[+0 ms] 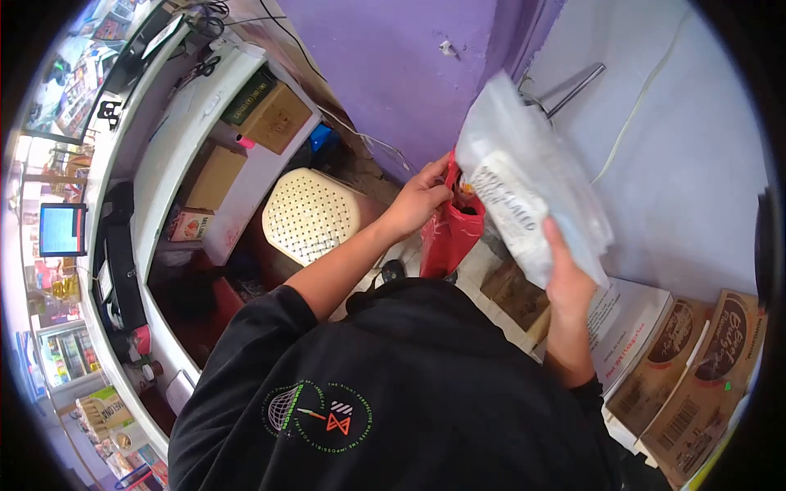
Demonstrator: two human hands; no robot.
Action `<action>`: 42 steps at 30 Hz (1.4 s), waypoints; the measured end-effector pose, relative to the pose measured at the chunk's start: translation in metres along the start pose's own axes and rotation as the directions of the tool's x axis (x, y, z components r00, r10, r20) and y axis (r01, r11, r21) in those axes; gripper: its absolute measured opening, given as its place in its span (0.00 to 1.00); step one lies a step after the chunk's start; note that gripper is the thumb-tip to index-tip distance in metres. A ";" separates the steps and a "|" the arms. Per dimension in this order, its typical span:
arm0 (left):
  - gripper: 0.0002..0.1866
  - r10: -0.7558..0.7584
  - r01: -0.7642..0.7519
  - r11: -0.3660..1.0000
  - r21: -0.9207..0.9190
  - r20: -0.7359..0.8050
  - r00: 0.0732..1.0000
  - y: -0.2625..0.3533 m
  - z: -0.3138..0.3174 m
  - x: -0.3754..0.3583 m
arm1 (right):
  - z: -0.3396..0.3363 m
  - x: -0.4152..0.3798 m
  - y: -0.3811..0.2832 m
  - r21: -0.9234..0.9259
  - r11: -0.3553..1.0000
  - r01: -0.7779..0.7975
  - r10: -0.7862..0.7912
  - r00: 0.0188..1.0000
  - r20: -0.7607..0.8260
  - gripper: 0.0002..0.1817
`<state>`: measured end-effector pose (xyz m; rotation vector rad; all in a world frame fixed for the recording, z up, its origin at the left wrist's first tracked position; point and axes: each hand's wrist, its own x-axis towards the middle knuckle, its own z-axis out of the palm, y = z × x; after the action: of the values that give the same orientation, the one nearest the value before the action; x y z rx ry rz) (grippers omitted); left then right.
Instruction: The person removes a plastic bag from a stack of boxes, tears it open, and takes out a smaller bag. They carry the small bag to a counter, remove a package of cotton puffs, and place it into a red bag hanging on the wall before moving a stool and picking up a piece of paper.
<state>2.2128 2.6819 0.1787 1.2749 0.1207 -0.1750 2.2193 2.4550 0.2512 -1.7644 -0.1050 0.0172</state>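
My left hand (422, 200) grips the top edge of a red plastic bag (449, 233) that hangs in front of the purple wall. In my right hand (566, 282) is a clear plastic packet (528, 176) with white contents and black print. It is held upright, just right of the bag's mouth and partly above it. The packet's lower left edge is close to the bag's opening. My black shirt fills the bottom of the view.
A cream perforated plastic container (315, 214) stands to the left of the bag. Behind it curves a white counter (176, 143) with shelves of cardboard boxes (278, 119). Brown cartons (696, 368) are stacked low on the right. A small monitor (62, 230) glows at far left.
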 end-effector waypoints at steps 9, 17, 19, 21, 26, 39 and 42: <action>0.35 0.004 0.028 0.946 -0.323 0.100 0.995 -0.024 -0.013 0.012 | -0.011 0.006 -0.037 -0.350 0.884 0.309 -0.132 0.884 0.448 0.26; 0.37 -0.075 0.108 0.971 -0.215 0.154 0.985 -0.021 -0.017 0.002 | -0.011 0.018 -0.019 -0.745 0.653 -0.136 0.333 0.935 0.121 0.21; 0.37 -0.082 0.130 0.963 -0.236 0.202 0.976 -0.027 -0.026 0.007 | -0.020 0.001 -0.041 -0.549 0.802 -0.234 0.319 0.946 0.063 0.21; 0.37 -0.089 0.156 0.957 -0.246 0.263 0.961 -0.029 -0.032 0.009 | -0.032 -0.021 -0.039 -0.146 0.967 -0.209 0.198 0.976 -0.089 0.19; 0.37 -0.043 0.152 0.906 -0.395 0.272 0.961 -0.037 -0.029 0.015 | 0.021 -0.053 -0.010 -0.306 0.950 -0.054 -0.011 0.978 -0.206 0.21; 0.44 -0.086 0.187 0.906 -0.381 0.266 0.960 -0.019 -0.043 0.009 | 0.029 -0.024 0.009 -0.711 0.703 0.015 0.179 0.964 0.197 0.20; 0.45 -0.078 0.183 0.881 -0.437 0.246 0.966 -0.012 -0.040 0.009 | 0.024 0.014 0.014 -0.778 0.628 0.008 0.315 0.912 0.263 0.25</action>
<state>2.2195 2.7160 0.1542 0.7679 0.0513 -0.3824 2.2320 2.4774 0.2334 -2.6251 -0.2693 0.5242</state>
